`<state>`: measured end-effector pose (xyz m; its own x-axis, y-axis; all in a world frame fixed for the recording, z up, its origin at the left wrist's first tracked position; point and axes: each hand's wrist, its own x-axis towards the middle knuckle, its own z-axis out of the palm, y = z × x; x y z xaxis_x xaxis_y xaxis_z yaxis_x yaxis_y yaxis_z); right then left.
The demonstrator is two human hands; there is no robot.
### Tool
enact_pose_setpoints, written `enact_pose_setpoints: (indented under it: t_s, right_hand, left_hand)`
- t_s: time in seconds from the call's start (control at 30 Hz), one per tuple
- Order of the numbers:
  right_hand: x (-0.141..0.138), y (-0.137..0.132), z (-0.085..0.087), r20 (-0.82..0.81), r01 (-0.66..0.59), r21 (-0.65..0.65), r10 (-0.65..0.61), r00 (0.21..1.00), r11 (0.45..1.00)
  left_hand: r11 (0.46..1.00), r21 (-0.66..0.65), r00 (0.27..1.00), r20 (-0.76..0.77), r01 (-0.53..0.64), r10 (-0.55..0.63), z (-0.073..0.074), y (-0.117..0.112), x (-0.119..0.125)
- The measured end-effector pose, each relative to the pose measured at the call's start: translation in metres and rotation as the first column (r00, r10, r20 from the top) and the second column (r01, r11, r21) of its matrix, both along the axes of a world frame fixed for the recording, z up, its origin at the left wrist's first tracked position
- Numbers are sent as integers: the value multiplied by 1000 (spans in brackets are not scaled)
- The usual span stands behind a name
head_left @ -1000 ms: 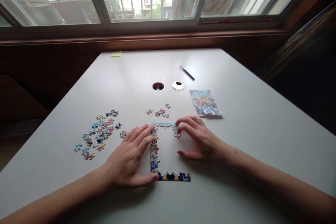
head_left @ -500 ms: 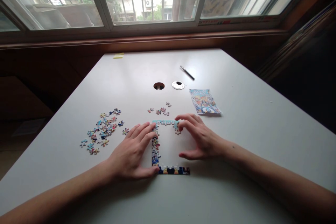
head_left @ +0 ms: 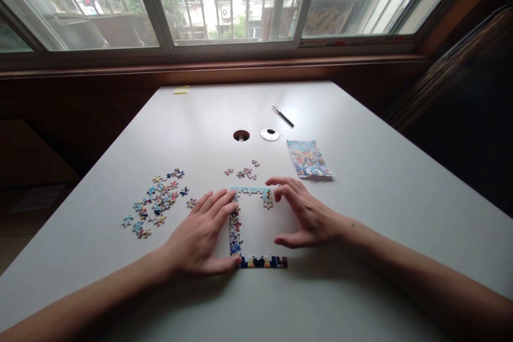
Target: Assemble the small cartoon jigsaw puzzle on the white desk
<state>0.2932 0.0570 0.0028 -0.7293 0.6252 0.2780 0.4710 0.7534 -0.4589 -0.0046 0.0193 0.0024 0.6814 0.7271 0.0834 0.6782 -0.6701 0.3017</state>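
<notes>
A partly built jigsaw frame [head_left: 235,230] lies on the white table [head_left: 360,208], with its top, left and bottom edges joined. My left hand [head_left: 202,238] lies flat and open against the frame's left edge, thumb at the bottom left corner. My right hand [head_left: 306,214] is arched over the frame's open right side, fingers apart, fingertips just right of the top right corner pieces [head_left: 267,200]. Neither hand holds a piece.
A spread of loose pieces [head_left: 158,203] lies left of my left hand, and a few more pieces [head_left: 243,171] sit beyond the frame. A printed picture card [head_left: 308,159], a pen [head_left: 283,116], a cable hole [head_left: 241,135], its cap [head_left: 269,134] and a yellow note [head_left: 180,90] lie farther back.
My right fingertips have lifted slightly off the top right corner pieces and drawn a little right. The left hand has stayed against the frame. The view has shifted slightly.
</notes>
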Motion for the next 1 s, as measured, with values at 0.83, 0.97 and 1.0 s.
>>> enact_pose_setpoints:
  t_s: [0.83, 0.97, 1.0]
  right_hand:
    - [-7, 4, -14, -83, 301, 9, -299, 951, 954]
    - [-6, 4, -15, -96, 296, 9, -294, 951, 955]
    - [-6, 4, -15, -104, 294, 8, -291, 951, 956]
  left_hand:
    - [999, -32, 999, 44, 20, -19, 6, -1, 1]
    - [999, -36, 1000, 27, 14, -13, 6, -1, 1]
    - [999, -35, 1000, 28, 12, -11, 6, -1, 1]
